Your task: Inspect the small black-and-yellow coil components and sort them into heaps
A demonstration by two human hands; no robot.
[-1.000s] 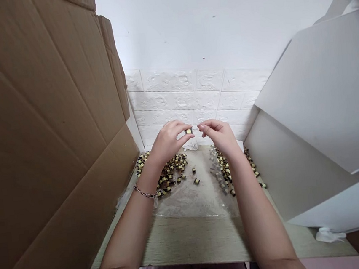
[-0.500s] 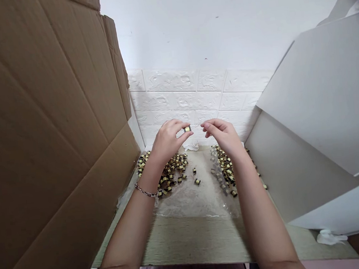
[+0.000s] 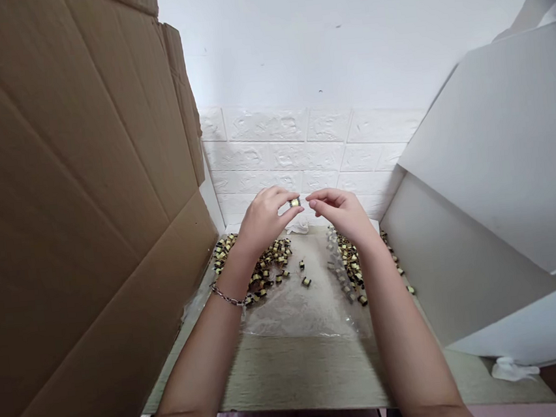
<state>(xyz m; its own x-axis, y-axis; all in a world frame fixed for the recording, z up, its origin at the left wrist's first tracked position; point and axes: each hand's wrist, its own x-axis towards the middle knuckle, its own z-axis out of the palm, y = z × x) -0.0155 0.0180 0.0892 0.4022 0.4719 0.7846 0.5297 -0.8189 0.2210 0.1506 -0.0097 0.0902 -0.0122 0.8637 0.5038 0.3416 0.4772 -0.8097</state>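
A small transformer (image 3: 295, 202), with yellow tape round its middle and dark ends, is pinched between the thumb and fingers of my left hand (image 3: 268, 217). It is held up in front of the white brick-pattern wall, above the table. Just to its right, my right hand (image 3: 338, 210) has thumb and forefinger closed close together at the transformer's side. Whatever lies between those fingertips is too small to make out. Beneath my left hand spreads a pile of similar transformers (image 3: 277, 253); a second pile (image 3: 349, 254) lies below my right hand, partly hidden by that forearm.
A clear plastic sheet (image 3: 293, 318) covers part of the wooden table (image 3: 303, 370), with a few loose transformers (image 3: 306, 282) on it. Tall cardboard (image 3: 86, 207) walls the left side; white panels (image 3: 488, 149) stand at right. Crumpled white tissue (image 3: 514, 368) lies at the right.
My left hand has moved slightly right with the transformer. My right hand has shifted slightly left, so its fingertips are now closer to the transformer.
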